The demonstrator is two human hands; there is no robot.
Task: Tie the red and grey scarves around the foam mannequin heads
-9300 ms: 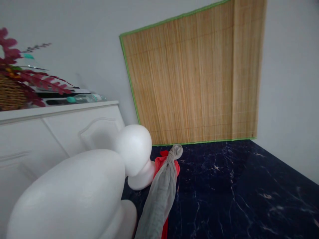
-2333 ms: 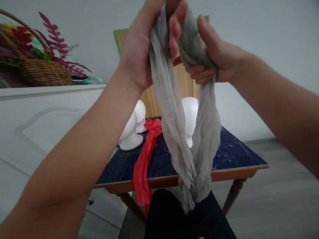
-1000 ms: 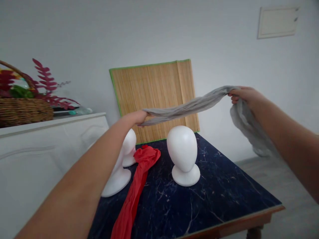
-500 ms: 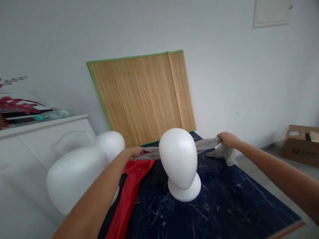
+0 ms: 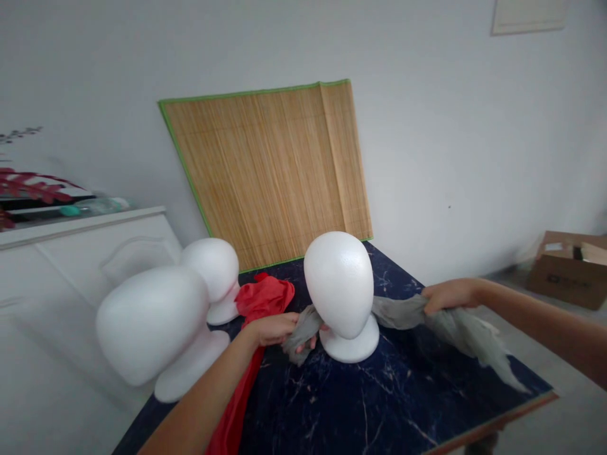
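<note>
Stretching low behind the middle white head form (image 5: 339, 287), the thin grey scarf (image 5: 401, 313) shows on both sides of it, above the bench (image 5: 393, 398). The fabric looks light and partly see-through, with many soft wrinkles. On the left it is gathered into a loose bunch; on the right it is a wider band, and beyond the hand its loose end spreads and droops toward the edge of the bench. It seems to pass in one piece at the height of the neck, but the head form covers this part.

The left hand (image 5: 279, 328) has its grip closed around the bunch, just beside the round white base. The right hand (image 5: 448, 297) is well apart from it, its grip clamped on the band from above.

Near the left hand lies a red cloth (image 5: 265, 297), knotted at the far end, and two more white head forms (image 5: 152, 325) stand to the left of it.

As for containers, a brown cardboard box (image 5: 569, 275) is on the floor at right, its contents hidden. A clear bottle (image 5: 97, 205) with a green cap lies on the white cabinet (image 5: 76, 278).
</note>
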